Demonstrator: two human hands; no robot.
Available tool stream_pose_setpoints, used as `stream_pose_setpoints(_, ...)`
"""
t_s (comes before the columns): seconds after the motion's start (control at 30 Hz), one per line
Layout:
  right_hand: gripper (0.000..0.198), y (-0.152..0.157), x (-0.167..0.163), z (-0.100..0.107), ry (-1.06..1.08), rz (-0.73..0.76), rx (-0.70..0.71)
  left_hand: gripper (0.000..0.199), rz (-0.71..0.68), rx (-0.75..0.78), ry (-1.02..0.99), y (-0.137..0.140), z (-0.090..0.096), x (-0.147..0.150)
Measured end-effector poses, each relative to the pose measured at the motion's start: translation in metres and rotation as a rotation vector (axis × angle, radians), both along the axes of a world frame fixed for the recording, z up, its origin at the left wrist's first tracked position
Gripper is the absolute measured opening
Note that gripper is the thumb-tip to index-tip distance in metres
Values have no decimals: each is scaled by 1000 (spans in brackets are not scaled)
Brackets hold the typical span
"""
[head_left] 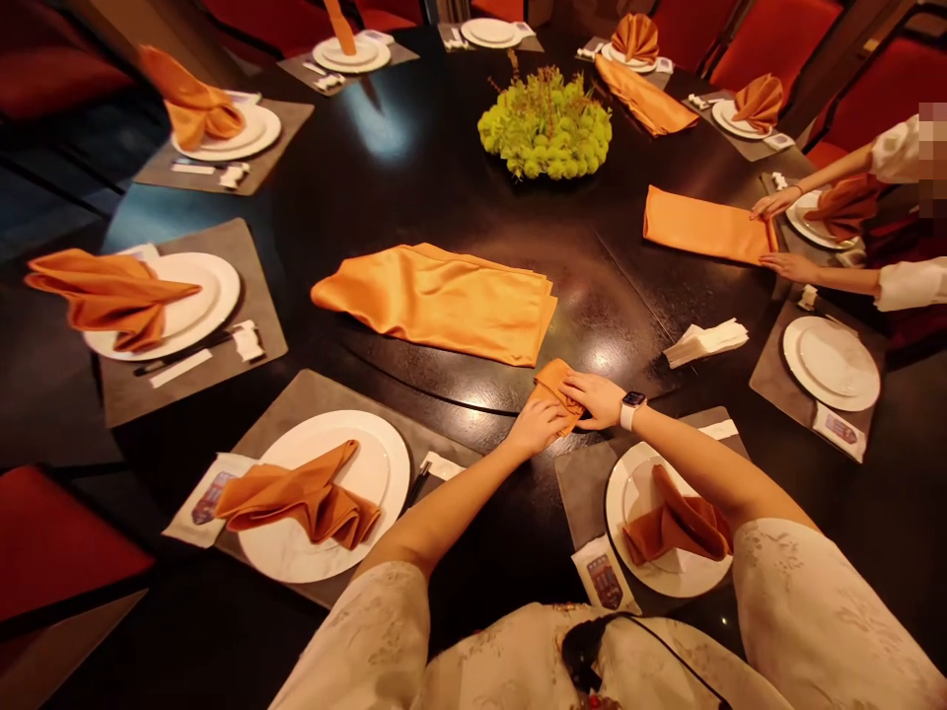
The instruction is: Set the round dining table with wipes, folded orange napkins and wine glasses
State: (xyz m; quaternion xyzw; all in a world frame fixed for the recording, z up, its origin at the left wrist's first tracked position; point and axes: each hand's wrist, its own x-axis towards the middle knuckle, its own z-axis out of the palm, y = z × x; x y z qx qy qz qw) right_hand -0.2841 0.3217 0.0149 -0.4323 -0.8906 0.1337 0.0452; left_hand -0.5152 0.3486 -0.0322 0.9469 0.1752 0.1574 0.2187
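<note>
Both of my hands meet over a small folded orange napkin (556, 379) at the near edge of the table's turntable. My left hand (539, 426) grips its near left side, fingers bent over the cloth. On the right side my right hand (594, 396), with a watch on the wrist, presses and holds the folds. The fingertips partly hide the napkin. Just beyond lies a larger loosely folded orange cloth (444, 301). Below my right forearm, a white plate (628, 572) bears a folded napkin (677, 523).
Another person's hands (788, 266) rest on a flat folded orange cloth (702, 225) at the right. A green plant centrepiece (547, 123) stands mid-table. White tissues (706, 340) lie right of my hands. A set plate (277, 552) with a folded napkin is at the near left.
</note>
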Motion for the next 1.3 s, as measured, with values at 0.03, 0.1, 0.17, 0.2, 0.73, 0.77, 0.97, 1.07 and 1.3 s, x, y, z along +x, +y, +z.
stream_pose_setpoints(0.03, 75, -4, 0, -1, 19, -13, 12, 21, -19, 21, -1, 0, -5, 0)
stream_pose_setpoints(0.1, 71, -6, -3, -2, 46, -46, 22, 24, -60, 47, 0, 4, -11, -4)
stream_pose_setpoints(0.17, 62, -6, -6, -2, 56, -74, 24, 28, -93, 38, 9, 10, -13, -11)
stream_pose_setpoints(0.2, 58, -6, -8, -3, 59, -84, 24, 29, -97, 19, 16, 13, -14, -15)
stream_pose_setpoints(0.73, 22, 29, -31, 41, 293, -524, -169, 39, 471, -418, 253, 41, 40, 6)
stream_pose_setpoints(0.77, 20, 27, -36, 45, 254, -517, -154, 38, 530, -427, 328, 45, 43, 10)
stream_pose_setpoints(0.97, 21, -10, -74, 41, -167, -400, -132, 28, 746, -491, 542, 72, 45, 17)
stream_pose_setpoints(1.07, 24, -24, -88, 29, -229, -350, -113, 29, 812, -499, 539, 78, 43, 22)
stream_pose_setpoints(1.3, 29, -18, -111, 8, -256, -440, -142, 20, 832, -508, 353, 78, 43, 22)
